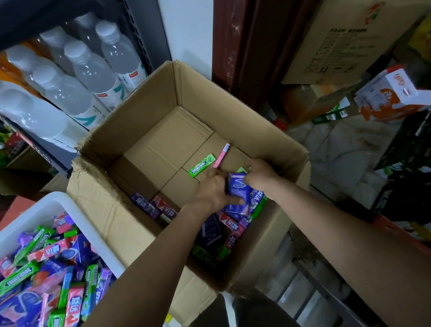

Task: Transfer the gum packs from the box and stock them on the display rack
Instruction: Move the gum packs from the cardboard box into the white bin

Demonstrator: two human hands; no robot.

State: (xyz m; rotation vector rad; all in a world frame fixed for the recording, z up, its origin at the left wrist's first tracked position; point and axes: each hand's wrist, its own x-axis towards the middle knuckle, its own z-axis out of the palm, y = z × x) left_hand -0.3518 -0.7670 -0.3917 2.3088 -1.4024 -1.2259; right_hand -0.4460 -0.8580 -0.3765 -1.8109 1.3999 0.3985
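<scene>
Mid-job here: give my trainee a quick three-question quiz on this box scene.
1. True or false: the green Doublemint pack lies alone on the bare floor of the cardboard box.
2. What do the left hand and right hand hold between them? A) a water bottle B) a stack of purple gum packs C) nothing
3. Fill in: the white bin of mixed gum packs sits to the box's ____.

Key: 1 true; 2 B; 3 left

Cardboard box (125, 226) w/ gum packs (229, 231) on tiled floor (341, 155)
</scene>
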